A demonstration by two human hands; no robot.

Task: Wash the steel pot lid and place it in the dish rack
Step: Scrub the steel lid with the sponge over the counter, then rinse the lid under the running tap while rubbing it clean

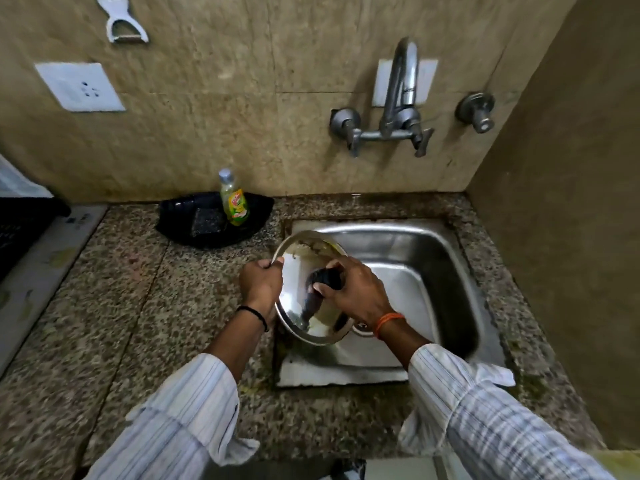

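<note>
The round steel pot lid (300, 306) is held tilted over the left side of the steel sink (436, 271), its shiny inner face toward me. My left hand (260, 282) grips the lid's left rim. My right hand (356, 289) is closed around a dark scrubber (327, 278) pressed against the lid's inner face. Yellowish residue shows near the lid's top and bottom edges. The dark basket (20, 223) at the far left edge may be the dish rack; only a corner of it shows.
A wall tap (398, 98) with two handles hangs above the sink, no water running. A dish soap bottle (234, 199) stands in a black tray (207, 220) with a sponge on the granite counter. A mat (45, 261) lies left.
</note>
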